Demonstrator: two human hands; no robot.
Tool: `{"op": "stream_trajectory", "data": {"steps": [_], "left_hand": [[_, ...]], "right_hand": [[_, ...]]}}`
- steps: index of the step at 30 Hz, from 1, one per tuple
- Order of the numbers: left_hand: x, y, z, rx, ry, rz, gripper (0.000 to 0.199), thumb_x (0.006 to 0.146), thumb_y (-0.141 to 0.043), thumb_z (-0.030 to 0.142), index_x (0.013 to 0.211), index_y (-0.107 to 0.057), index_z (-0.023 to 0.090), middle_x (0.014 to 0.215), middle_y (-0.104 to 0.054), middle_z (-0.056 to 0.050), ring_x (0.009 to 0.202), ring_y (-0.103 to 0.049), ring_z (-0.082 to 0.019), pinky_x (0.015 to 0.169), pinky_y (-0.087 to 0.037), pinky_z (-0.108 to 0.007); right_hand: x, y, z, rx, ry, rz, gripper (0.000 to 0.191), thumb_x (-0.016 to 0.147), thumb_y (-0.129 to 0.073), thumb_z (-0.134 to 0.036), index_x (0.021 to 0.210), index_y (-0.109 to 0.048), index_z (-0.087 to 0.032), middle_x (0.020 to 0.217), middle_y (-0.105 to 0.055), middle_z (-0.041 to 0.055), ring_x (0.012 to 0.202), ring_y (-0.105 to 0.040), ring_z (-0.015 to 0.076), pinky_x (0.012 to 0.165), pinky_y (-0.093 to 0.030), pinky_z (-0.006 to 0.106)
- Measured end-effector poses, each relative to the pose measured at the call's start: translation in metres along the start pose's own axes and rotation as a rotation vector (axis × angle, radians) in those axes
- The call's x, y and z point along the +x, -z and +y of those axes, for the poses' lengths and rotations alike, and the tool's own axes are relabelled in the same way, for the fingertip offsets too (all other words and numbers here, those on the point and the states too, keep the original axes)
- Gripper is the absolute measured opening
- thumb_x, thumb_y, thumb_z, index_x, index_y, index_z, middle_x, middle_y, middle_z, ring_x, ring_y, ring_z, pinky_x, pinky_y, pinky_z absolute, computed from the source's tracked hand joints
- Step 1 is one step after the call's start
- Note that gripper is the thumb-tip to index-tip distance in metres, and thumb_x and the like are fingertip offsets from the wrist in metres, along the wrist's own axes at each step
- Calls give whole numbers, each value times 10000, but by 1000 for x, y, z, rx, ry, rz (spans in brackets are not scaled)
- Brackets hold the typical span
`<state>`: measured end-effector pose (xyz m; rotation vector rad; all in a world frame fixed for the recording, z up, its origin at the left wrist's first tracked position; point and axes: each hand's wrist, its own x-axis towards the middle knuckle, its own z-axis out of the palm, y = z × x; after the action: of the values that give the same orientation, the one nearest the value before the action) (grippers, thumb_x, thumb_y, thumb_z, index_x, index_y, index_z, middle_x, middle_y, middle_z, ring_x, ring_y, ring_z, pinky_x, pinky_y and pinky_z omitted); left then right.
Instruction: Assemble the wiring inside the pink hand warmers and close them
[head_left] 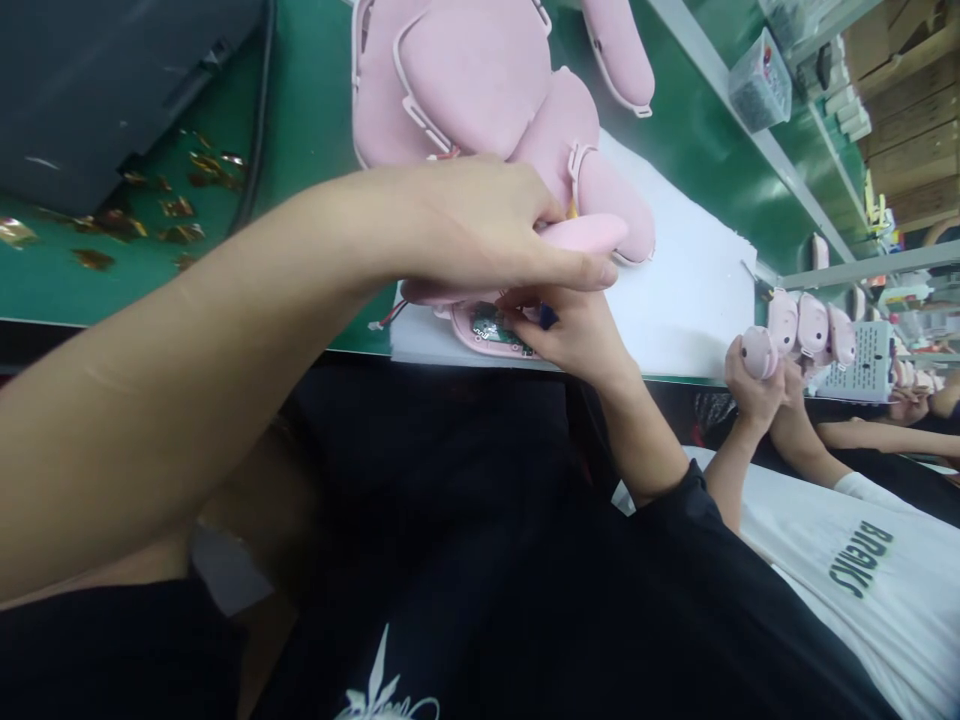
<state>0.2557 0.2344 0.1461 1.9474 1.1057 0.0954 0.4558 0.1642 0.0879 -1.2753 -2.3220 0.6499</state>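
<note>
Handling a Circuit Board in a Pink Shell

You are gripping a pink cover (581,236) with your left hand (491,225), its thumb lying along the cover. Your right hand (581,325) is reaching underneath, its thumb and fingers drawn close together at the circuit board (487,322); whether they are pinching anything, you cannot tell from this angle.

For good work here, you should probably be holding the cover steady and high enough to be seeing your right fingertips, since your left hand is hiding part of them. You should be touching the board lightly, and be minding the red and dark wires (393,314), which are poking out at the left and could be catching between the parts.

The board is showing green with small parts on it, and it is sitting inside a rounded pink shell (480,345). That shell is resting at the near edge of the white paper (690,280), close to your body, with your hands covering much of it.
</note>
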Motion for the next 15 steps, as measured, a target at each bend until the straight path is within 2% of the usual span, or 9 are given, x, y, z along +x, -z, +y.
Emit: {"op": "stream_trajectory", "data": {"steps": [5, 9, 13, 15], "left_hand": [[2, -3, -2, 19, -29, -7, 747, 783, -537, 907, 1057, -826, 275, 745, -718, -91, 821, -711, -338, 760, -497, -409], [2, -5, -1, 30, -22, 18, 770, 728, -544, 961, 960, -829, 284, 717, -708, -108, 764, -695, -341, 728, -476, -428], [3, -6, -1, 70, 14, 18, 822, 694, -527, 986, 986, -829, 279, 738, -694, -115, 819, -699, -350, 787, -503, -433], [2, -5, 0, 111, 11, 23, 872, 703, -474, 1004, 1012, -815, 263, 733, -687, -104, 821, -692, -327, 829, -506, -425]], "right_hand": [[-4, 0, -1, -21, -18, -7, 237, 962, -639, -240, 1105, -809, -158, 1033, -841, 56, 978, -790, 226, 938, -613, 340], [-5, -1, -3, -79, -25, -35, 244, 960, -628, -200, 1115, -817, -200, 1048, -839, 30, 983, -780, 215, 913, -605, 320], [-7, -3, -2, -93, -39, -37, 249, 954, -631, -183, 1134, -802, -197, 1054, -833, 29, 994, -782, 215, 920, -616, 322], [-10, -7, 2, -162, 17, -13, 286, 996, -605, -189, 1208, -795, -214, 1126, -827, 46, 1075, -775, 223, 979, -617, 344]]}}
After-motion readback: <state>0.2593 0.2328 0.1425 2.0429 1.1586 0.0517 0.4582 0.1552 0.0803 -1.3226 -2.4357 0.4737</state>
